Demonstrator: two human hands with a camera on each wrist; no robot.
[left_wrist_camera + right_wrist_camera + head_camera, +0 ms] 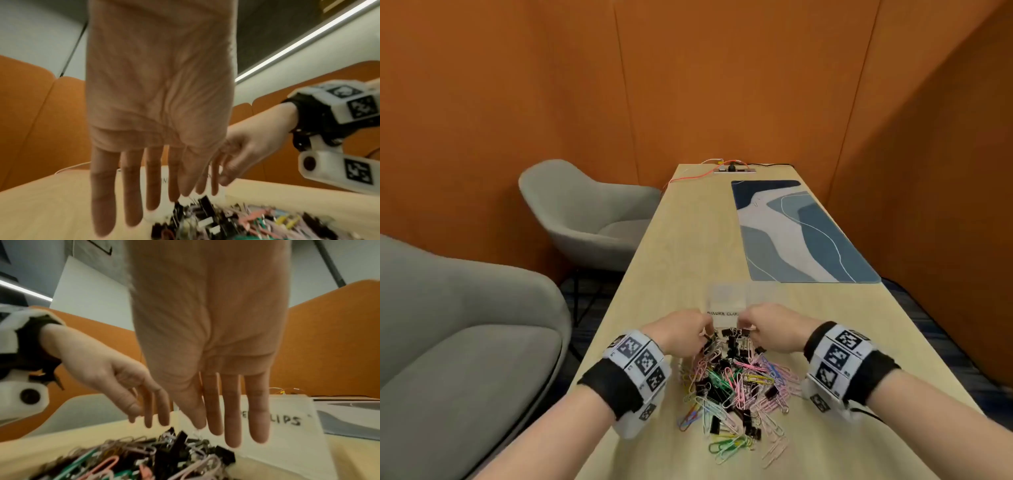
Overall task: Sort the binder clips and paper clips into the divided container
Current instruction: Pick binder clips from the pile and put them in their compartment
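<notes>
A mixed pile of black binder clips and coloured paper clips lies on the wooden table. Just beyond it stands a clear divided container with a paper label reading "BINDER CLIPS". My left hand and right hand hover side by side over the pile's far edge. In the left wrist view, my left hand's fingers hang straight above the clips, holding nothing. In the right wrist view, my right hand's fingers also point straight down over the black clips, in front of a label ending "LIPS".
A blue patterned mat lies on the far right of the table. A power socket with red and white cables sits at the far end. Two grey chairs stand left of the table edge. Orange walls enclose the space.
</notes>
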